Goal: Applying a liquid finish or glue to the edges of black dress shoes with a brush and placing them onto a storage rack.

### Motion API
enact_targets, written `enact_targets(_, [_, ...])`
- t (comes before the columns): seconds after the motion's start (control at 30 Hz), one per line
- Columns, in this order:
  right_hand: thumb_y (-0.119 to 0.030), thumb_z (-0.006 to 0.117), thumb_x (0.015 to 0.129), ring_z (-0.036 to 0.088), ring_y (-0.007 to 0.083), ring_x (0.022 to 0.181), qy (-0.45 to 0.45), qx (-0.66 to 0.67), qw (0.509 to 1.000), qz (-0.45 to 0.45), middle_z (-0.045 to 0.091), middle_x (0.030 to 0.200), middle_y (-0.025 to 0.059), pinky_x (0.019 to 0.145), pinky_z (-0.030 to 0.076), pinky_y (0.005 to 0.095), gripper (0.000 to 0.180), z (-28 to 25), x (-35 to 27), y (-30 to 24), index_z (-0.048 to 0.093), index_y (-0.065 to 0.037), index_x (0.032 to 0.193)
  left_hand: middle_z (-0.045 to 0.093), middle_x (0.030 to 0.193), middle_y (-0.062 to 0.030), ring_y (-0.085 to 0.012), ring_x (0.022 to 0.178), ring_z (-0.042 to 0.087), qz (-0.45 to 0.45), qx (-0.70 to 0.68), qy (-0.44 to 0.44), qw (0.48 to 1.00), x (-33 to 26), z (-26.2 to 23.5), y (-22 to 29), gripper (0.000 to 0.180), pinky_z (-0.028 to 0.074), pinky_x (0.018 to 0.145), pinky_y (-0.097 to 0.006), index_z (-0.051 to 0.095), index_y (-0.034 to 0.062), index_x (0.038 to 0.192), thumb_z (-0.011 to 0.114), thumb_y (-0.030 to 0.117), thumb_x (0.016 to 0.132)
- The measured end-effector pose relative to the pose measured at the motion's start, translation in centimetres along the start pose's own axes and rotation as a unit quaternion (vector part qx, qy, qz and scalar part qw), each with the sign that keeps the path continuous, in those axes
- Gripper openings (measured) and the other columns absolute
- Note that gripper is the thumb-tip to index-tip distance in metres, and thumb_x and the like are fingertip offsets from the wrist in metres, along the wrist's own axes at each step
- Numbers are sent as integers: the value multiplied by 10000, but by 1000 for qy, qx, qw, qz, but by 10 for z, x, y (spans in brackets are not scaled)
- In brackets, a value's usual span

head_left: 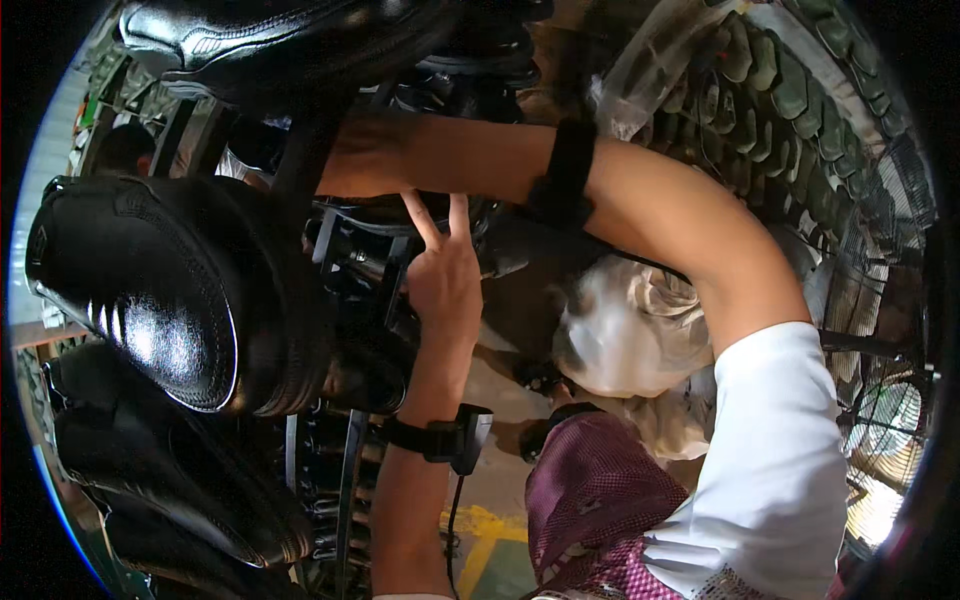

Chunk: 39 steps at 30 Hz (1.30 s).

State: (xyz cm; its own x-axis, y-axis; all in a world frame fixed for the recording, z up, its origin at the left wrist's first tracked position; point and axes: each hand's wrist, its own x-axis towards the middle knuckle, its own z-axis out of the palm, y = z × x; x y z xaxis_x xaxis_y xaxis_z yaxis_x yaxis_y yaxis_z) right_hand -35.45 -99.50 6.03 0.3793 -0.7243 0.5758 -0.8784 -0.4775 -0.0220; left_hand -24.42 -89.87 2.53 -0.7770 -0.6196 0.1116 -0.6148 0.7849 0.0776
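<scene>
My left hand (pixel 445 280) reaches up beside a rack of glossy black shoes. Two of its fingers are stretched out and spread apart, their tips passing out of sight at my right forearm; nothing shows in this hand. Across the top, my right arm stretches left over it. The back of my right hand (pixel 352 155) lies in shadow at a dark upright of the rack, its fingers hidden. A large black leather shoe (pixel 150 290) stands just left of both hands. Another black shoe (pixel 270 45) sits above my right hand.
More black shoes (pixel 160 460) fill the lower left of the rack (pixel 350 490). On the floor at right lies a whitish plastic bag (pixel 630 330). Rows of grey-green sole-shaped pieces (pixel 780 90) line the upper right. A wire-guarded fan (pixel 890 430) stands at far right.
</scene>
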Motion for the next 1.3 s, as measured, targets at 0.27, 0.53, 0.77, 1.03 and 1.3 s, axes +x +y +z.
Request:
enact_targets(0.27, [-138, 525, 754, 590, 247, 761, -156, -216, 962, -54, 597, 771, 96, 715, 473, 356, 143, -2, 2, -19, 603, -24, 793, 369, 1174, -268, -310, 557, 587, 11, -70, 28, 997, 2, 0, 0, 417, 490, 447, -314, 455, 24, 1079, 603, 53, 691])
enact_targets(0.53, [-114, 551, 737, 565, 206, 656, -149, -91, 985, -4, 560, 664, 90, 660, 479, 322, 128, -2, -21, -15, 551, -8, 809, 472, 1092, -251, -290, 545, 595, 52, -46, 89, 994, 4, 19, -13, 270, 482, 430, -311, 490, 31, 1004, 573, 94, 755])
enact_targets(0.77, [-109, 557, 753, 461, 136, 487, -145, 337, 919, 146, 498, 561, 39, 462, 376, 271, 106, -27, -30, -13, 566, -9, 785, 373, 1234, -275, -271, 506, 592, 46, 33, 52, 997, 1, 25, -14, 482, 483, 412, -303, 382, 179, 1241, 564, 187, 794])
enact_targets(1.03, [-119, 567, 782, 281, 42, 421, -36, 770, 524, 362, 327, 515, -33, 372, 224, 221, 110, -35, -48, -22, 564, -13, 812, 395, 1241, -230, -227, 439, 557, 47, 43, 49, 997, 0, 35, -25, 544, 458, 386, -273, 320, 216, 1299, 549, 235, 806])
enact_targets(1.3, [-175, 563, 799, 485, 109, 545, 46, 375, 660, 649, 546, 699, 37, 449, 380, 228, 207, -27, -137, 43, 584, -53, 965, 292, 1312, -231, -218, 459, 567, 30, 43, 23, 998, 10, 19, -25, 600, 456, 378, -275, 241, 234, 1329, 544, 247, 812])
